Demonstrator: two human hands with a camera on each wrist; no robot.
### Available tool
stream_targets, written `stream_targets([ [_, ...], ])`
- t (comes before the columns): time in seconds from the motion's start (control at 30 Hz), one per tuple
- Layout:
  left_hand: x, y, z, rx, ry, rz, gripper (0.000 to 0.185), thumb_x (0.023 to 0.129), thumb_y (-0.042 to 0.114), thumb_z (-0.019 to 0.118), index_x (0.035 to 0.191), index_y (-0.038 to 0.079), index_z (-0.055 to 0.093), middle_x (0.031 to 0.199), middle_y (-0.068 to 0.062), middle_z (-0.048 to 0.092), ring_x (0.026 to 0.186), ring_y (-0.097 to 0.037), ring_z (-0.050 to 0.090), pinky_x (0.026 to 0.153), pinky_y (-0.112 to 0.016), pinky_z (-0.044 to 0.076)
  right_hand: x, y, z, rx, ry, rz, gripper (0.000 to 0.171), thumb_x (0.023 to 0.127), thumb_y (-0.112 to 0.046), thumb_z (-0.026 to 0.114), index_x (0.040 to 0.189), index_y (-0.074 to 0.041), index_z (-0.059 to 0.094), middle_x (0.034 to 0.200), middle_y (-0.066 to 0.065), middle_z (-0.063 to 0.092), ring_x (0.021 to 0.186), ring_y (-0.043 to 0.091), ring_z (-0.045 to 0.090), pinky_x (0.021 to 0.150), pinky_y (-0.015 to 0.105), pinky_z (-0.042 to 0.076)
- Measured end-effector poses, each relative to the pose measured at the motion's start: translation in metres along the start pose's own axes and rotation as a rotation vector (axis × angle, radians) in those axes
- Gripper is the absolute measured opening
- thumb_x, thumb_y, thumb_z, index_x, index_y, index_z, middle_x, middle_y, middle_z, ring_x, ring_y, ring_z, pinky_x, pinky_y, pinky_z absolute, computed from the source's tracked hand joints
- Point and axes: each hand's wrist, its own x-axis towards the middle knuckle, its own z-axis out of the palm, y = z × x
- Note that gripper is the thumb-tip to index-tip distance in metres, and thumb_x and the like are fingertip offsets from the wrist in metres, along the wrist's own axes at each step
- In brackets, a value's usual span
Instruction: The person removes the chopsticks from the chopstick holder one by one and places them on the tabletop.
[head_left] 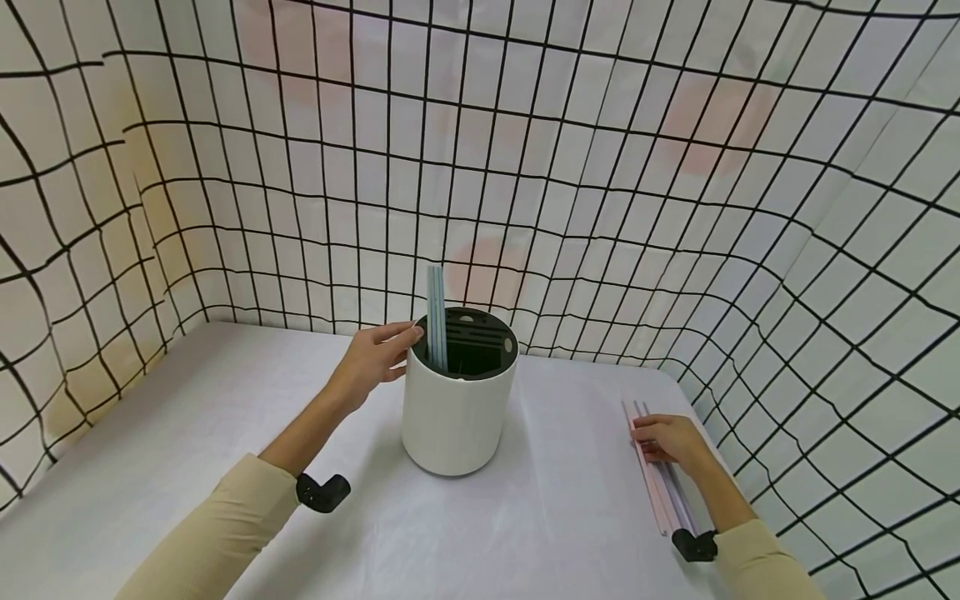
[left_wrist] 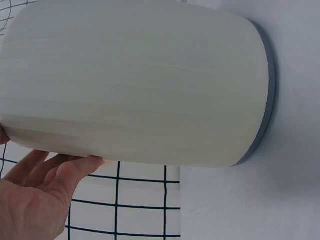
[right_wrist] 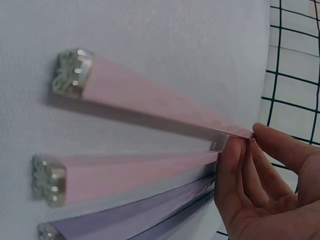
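A white utensil holder (head_left: pixel 453 425) with a black slotted top stands upright at mid-table. Several light-blue chopsticks (head_left: pixel 436 312) rise from the left part of its opening. My left hand (head_left: pixel 372 358) holds the holder at its left rim; in the left wrist view its fingertips lie against the white side wall (left_wrist: pixel 135 90). At the right, my right hand (head_left: pixel 671 439) pinches one pink chopstick (right_wrist: pixel 145 97) between thumb and fingers near its far end. Beside it lie another pink chopstick (right_wrist: pixel 130 177) and purple chopsticks (right_wrist: pixel 135 210), all with ornate metal caps on the near ends.
A black wire grid (head_left: pixel 495 150) backed by white cloth encloses the table at the back and both sides. White cloth (head_left: pixel 570 500) covers the tabletop. The right hand and chopsticks are near the right-hand grid. Each wrist wears a small black camera (head_left: pixel 322 493).
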Motion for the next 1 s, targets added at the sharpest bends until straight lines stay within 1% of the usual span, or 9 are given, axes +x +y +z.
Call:
stream_targets([
  [0.27, -0.0007, -0.0004, 0.0007, 0.015, 0.007, 0.000, 0.060, 0.101, 0.039, 0.064, 0.149, 0.007, 0.051, 0.154, -0.012, 0.050, 0.141, -0.034, 0.048, 0.106, -0.044, 0.051, -0.0003, 0.0008, 0.0032, 0.012, 0.031, 0.002, 0.044, 0.093, -0.012, 0.072, 0.128, 0.012, 0.061, 0.080, -0.001, 0.072, 0.067, 0.012, 0.066, 0.061, 0.025, 0.061],
  [0.43, -0.0009, -0.0002, 0.0017, 0.009, 0.011, 0.001, 0.059, 0.101, 0.039, 0.063, 0.148, 0.007, 0.051, 0.153, -0.012, 0.051, 0.141, -0.033, 0.049, 0.106, -0.044, 0.051, -0.0017, 0.0014, 0.0032, -0.012, 0.033, -0.012, 0.042, 0.094, -0.012, 0.070, 0.126, 0.013, 0.062, 0.080, -0.001, 0.071, 0.067, 0.012, 0.064, 0.061, 0.024, 0.061],
  [0.7, -0.0004, -0.0008, 0.0007, 0.002, 0.004, 0.006, 0.059, 0.102, 0.037, 0.062, 0.149, 0.005, 0.050, 0.153, -0.014, 0.050, 0.141, -0.034, 0.049, 0.106, -0.045, 0.050, -0.0008, 0.0045, 0.0044, -0.031, 0.033, -0.040, 0.040, 0.093, -0.010, 0.070, 0.123, 0.015, 0.062, 0.075, -0.003, 0.069, 0.063, 0.010, 0.063, 0.058, 0.023, 0.060],
  [1.0, 0.0001, -0.0009, 0.0014, 0.005, 0.009, 0.007, 0.058, 0.102, 0.037, 0.062, 0.149, 0.005, 0.050, 0.153, -0.014, 0.050, 0.140, -0.035, 0.049, 0.106, -0.045, 0.050, 0.0006, 0.0048, 0.0039, -0.026, 0.051, -0.028, 0.040, 0.093, -0.010, 0.069, 0.124, 0.014, 0.062, 0.076, -0.002, 0.069, 0.064, 0.009, 0.062, 0.058, 0.022, 0.059],
])
